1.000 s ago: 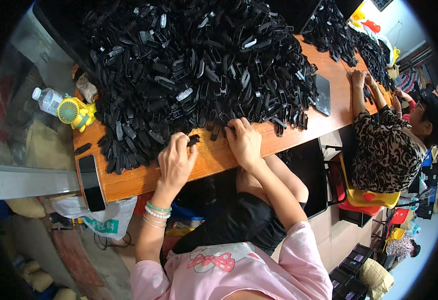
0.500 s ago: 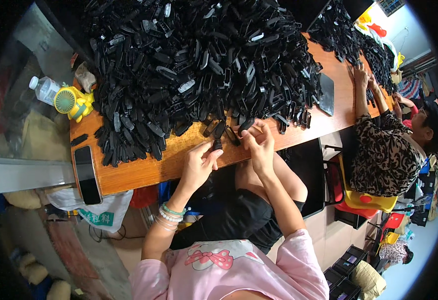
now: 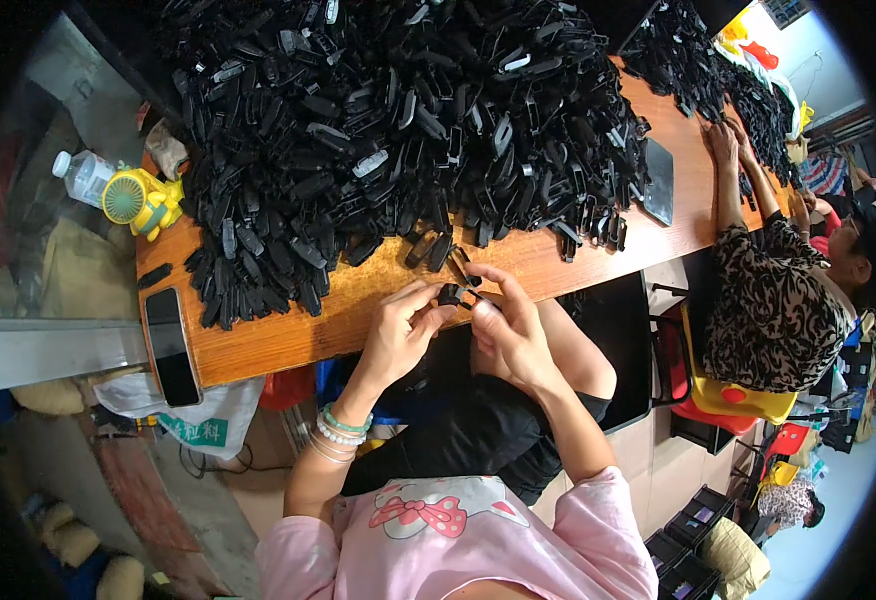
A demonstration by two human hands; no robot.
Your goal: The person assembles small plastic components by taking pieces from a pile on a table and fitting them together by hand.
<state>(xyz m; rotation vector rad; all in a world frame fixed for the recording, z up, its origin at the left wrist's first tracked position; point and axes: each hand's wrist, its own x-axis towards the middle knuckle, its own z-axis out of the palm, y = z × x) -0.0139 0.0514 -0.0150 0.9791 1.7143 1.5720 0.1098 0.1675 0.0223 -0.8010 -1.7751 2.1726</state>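
Observation:
My left hand [image 3: 403, 332] pinches a small black plastic part [image 3: 449, 294] between thumb and fingers, just above the table's near edge. Close against it, my right hand [image 3: 514, 338] holds a thin black piece [image 3: 472, 298] with thumb and index finger. The two parts meet or nearly meet between my fingertips; whether they are joined I cannot tell. Just beyond my hands, a few loose black plastic parts [image 3: 438, 250] lie on the wooden table [image 3: 258, 352]. Behind them rises a large pile of similar black plastic pieces [image 3: 358, 130].
A phone [image 3: 173, 345] lies at the table's left end, near a yellow handheld fan [image 3: 130, 200] and a clear bottle [image 3: 85, 178]. A dark flat panel [image 3: 658, 182] rests right of the pile. Farther right, a co-worker [image 3: 773, 310] handles another black heap [image 3: 673, 60].
My right hand has drawn back toward me from the loose parts, and its fingertips have come together with my left hand's. The left hand has turned slightly inward.

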